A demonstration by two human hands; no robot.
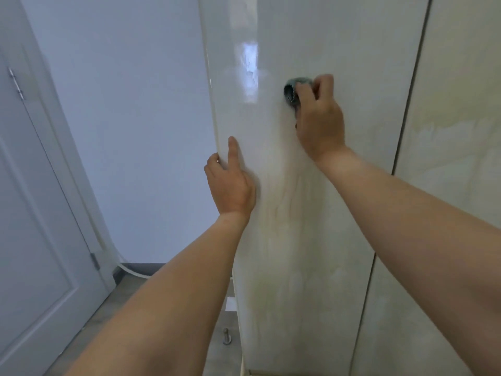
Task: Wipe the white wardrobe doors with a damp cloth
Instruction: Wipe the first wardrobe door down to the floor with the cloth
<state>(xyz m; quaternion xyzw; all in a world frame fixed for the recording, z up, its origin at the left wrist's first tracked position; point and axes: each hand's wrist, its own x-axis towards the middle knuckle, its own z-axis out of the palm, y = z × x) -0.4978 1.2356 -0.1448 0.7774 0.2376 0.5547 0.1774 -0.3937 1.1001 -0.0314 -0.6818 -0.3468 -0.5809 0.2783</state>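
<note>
A glossy white wardrobe door (311,213) fills the middle of the view, streaked with faint damp marks. My right hand (318,118) grips a bunched dark grey-green cloth (292,93) and presses it against the door's upper part. My left hand (230,177) holds the door's left edge lower down, thumb laid flat on the front face, fingers curled round the edge and hidden behind it. A second white wardrobe door (447,158) stands to the right, past a dark vertical gap.
A white room door (40,213) with hinges stands at the left. A plain white wall (135,131) lies behind it. A metal doorstop (226,336) sticks up from the grey floor near the wardrobe's foot. A white cable (130,270) runs along the skirting.
</note>
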